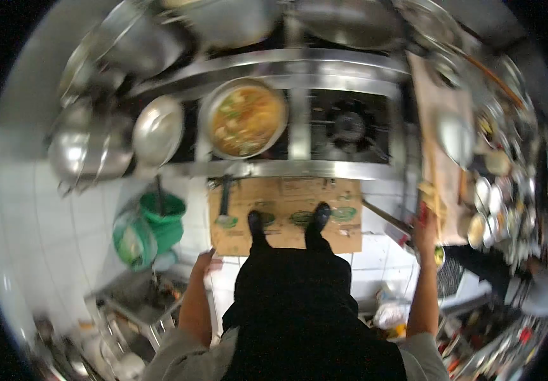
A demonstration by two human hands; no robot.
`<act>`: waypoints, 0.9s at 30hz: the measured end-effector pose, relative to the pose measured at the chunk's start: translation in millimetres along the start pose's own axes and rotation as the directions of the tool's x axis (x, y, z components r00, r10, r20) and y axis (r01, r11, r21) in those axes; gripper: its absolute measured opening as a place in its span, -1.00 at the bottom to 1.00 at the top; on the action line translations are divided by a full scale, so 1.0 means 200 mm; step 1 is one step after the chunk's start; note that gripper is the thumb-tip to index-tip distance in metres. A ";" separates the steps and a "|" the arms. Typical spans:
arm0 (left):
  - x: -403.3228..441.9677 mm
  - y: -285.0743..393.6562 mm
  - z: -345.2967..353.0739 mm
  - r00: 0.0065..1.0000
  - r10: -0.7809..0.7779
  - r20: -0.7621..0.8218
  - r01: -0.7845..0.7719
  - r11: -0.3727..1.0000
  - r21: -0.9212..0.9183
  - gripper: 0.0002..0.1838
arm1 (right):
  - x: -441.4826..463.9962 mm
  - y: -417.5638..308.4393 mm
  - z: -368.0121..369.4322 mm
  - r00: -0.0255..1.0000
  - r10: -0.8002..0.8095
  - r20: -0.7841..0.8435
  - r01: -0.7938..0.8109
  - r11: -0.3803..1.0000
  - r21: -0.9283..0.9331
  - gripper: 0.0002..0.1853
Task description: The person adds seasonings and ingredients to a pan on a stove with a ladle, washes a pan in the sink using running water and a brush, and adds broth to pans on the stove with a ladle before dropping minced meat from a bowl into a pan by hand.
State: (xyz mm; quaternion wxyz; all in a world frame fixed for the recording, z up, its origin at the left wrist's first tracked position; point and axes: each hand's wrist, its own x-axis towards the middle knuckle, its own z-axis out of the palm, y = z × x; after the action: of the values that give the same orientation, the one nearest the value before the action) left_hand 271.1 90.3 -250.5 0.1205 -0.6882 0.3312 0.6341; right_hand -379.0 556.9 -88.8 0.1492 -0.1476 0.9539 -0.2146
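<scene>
My left hand (208,261) hangs low beside my body, its blurred fingers stretched out and holding nothing that I can see. At the right, my right hand (424,233) is by the edge of a long wooden board (429,95). A long, thin, dark tool (388,217) slants from this hand out over the floor; blur hides its kind and the exact grip. In front of me, a pan of orange-red soup with pieces in it (246,120) sits on the stove. Left of it is a shiny metal pan (159,131) with a dark handle.
A bare burner (350,124) is at the stove's right. Large metal pots (93,149) stand left and behind. Green bins (162,222) are on the tiled floor at left. Cardboard (286,238) lies under my feet. Bowls and utensils (490,193) crowd the right side.
</scene>
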 end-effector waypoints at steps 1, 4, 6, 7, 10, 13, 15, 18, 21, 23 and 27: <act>0.03 0.05 0.00 0.998 0.034 0.057 -0.030 0.997 -0.067 -0.31 | 0.03 0.05 0.03 0.999 -0.033 0.007 0.033 0.999 -0.003 -0.44; 0.02 0.29 0.02 0.987 0.149 0.065 -0.123 0.947 -0.298 -0.32 | 0.03 0.18 -0.01 0.990 -0.032 -0.141 0.045 0.995 0.092 -0.60; 0.06 0.41 -0.02 0.970 0.243 0.031 -0.195 0.843 -0.501 -0.29 | -0.12 -0.05 -0.19 0.984 -0.055 -0.169 0.061 0.998 0.028 -0.59; 0.10 0.45 -0.06 0.961 0.274 0.034 -0.203 0.786 -0.584 -0.31 | -0.25 -0.25 -0.28 0.985 0.076 -0.156 -0.053 0.987 0.150 -0.59; 0.30 0.59 -0.22 0.941 0.336 0.032 -0.199 0.628 -0.752 -0.35 | -0.65 -0.28 -0.21 0.980 0.098 -0.172 -0.051 0.965 0.256 -0.55; 0.65 0.66 -0.41 0.858 0.510 0.056 -0.249 0.509 -0.824 -0.40 | -1.20 -0.52 0.01 0.992 0.102 0.069 -0.117 0.958 0.261 -0.53; 0.89 0.77 -0.57 0.796 0.590 0.135 -0.211 0.480 -0.851 -0.45 | -1.53 -0.58 0.33 0.891 0.356 0.281 -0.438 0.836 0.330 -0.52; 1.30 1.00 -0.66 0.724 0.647 0.239 -0.138 0.476 -0.868 -0.63 | -1.66 -1.26 0.66 0.622 0.403 0.672 -0.514 0.857 -0.037 -0.51; 1.46 1.18 -0.65 0.602 0.743 0.293 -0.095 0.432 -0.897 -0.73 | -1.55 -1.88 1.11 0.665 0.097 0.741 -0.366 0.907 0.209 -0.52; 1.38 1.25 -0.63 0.581 0.745 0.329 -0.083 0.456 -0.886 -0.78 | -1.44 -2.17 1.40 0.670 -0.056 0.740 -0.275 0.908 0.317 -0.48; 0.97 1.46 -0.56 0.855 0.488 0.174 -0.107 0.496 -0.862 -0.82 | -1.06 -2.76 1.82 0.766 -0.288 0.574 0.006 0.898 0.441 -0.44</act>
State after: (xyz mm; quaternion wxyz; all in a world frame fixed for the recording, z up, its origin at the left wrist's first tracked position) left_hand 176.9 -253.1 -341.6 -0.2671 -0.4482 0.0781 0.8495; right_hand 61.2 19.9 -105.9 0.4675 -0.2514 0.7666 -0.3613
